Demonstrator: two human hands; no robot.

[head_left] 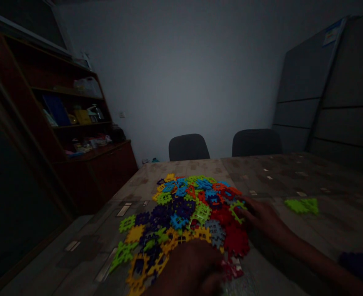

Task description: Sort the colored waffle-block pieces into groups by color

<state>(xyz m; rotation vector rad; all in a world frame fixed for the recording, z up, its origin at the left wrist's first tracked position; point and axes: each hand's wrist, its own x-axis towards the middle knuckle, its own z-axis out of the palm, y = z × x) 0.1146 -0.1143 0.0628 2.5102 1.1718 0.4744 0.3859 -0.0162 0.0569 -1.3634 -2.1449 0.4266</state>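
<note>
Our left hand lies closest, blurred and dark over the near edge of the pile of interlocking plastic pieces; its fingers look curled, but we cannot tell whether they grasp anything. Far to the left we see a reddish-brown cabinet, its shelves holding a blue item, a yellow item and other small goods. On the patterned worktop, the pile begins with lime-green pieces, a solid yellow square and yellow frames. Next come dark purple pieces, with light blue ones behind and among them, then a grey piece beside a cluster of red ones. Beyond the worktop, a dark chair stands before the pale wall. Our right hand reaches in at the pile's right side, fingers at a lime-green frame; we cannot tell if they grip it or only touch it. A second chair stands behind. Farther right, well apart from the pile, lies a lime-green clump, then a tall grey unit beyond, and a dark purple object near the lower right edge.
</note>
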